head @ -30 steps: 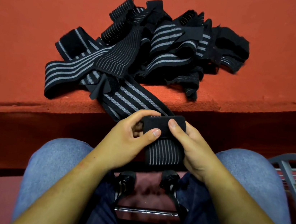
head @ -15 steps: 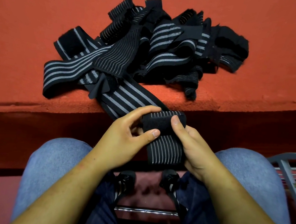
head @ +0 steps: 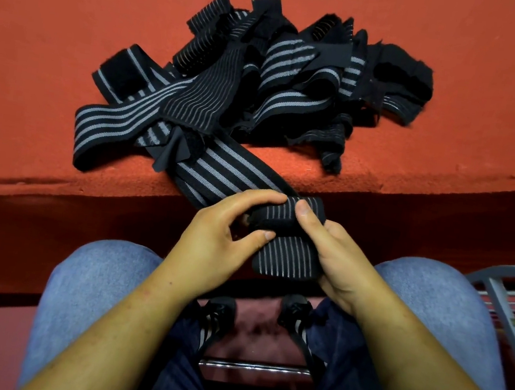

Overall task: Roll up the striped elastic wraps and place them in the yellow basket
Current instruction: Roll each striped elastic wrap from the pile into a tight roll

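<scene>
The wrap (head: 285,223) has rolled further, left hand (head: 220,245) and right hand (head: 336,260) pinching it.

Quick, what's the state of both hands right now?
Left hand: closed, pinching the left end of the partly rolled striped wrap.
Right hand: closed, gripping the same wrap's right side.

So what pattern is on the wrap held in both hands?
The wrap is black with thin grey stripes; the head view shows it best.
</scene>
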`<action>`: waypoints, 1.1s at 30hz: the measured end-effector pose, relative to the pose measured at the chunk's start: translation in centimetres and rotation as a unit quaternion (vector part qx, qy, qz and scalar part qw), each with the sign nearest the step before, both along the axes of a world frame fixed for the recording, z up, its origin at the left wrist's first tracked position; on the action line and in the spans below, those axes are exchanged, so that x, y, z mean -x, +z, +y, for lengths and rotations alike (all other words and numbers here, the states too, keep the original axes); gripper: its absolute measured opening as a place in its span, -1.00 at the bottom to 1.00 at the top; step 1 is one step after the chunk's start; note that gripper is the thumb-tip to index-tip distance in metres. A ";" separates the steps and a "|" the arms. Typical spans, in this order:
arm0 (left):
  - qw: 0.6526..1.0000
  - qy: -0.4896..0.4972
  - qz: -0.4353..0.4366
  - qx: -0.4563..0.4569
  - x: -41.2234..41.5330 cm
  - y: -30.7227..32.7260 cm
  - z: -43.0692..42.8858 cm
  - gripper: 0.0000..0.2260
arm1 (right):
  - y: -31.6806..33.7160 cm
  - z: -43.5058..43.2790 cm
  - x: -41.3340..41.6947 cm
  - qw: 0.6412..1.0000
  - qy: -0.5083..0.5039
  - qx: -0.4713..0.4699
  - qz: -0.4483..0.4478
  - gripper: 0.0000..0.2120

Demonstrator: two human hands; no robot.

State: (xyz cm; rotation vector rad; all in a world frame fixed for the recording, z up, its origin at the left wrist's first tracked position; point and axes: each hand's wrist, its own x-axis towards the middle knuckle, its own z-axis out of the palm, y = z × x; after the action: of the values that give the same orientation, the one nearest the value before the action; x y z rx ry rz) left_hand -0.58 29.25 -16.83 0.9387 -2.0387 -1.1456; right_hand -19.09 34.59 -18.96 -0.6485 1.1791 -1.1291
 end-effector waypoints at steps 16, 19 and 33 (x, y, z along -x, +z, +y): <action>0.988 -0.004 0.012 -0.156 0.0 -0.6 -0.3 -0.69 | -0.6 0.0 0.1 0.997 -0.046 0.061 0.010 -0.74; 0.988 -0.004 0.013 -0.151 0.0 -0.7 -0.3 -0.69 | -0.5 0.2 0.0 0.998 -0.028 0.057 0.009 -0.60; 0.986 -0.020 -0.003 -0.165 0.2 -0.7 -0.2 -0.48 | -0.6 0.1 0.4 0.988 -0.054 0.105 0.099 -0.71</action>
State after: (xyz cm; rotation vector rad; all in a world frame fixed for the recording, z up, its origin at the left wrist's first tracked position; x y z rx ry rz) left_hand -0.73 29.05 -17.58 1.0614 -1.9130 -1.5361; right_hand -19.49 34.72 -19.57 -0.8840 1.2855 -1.3158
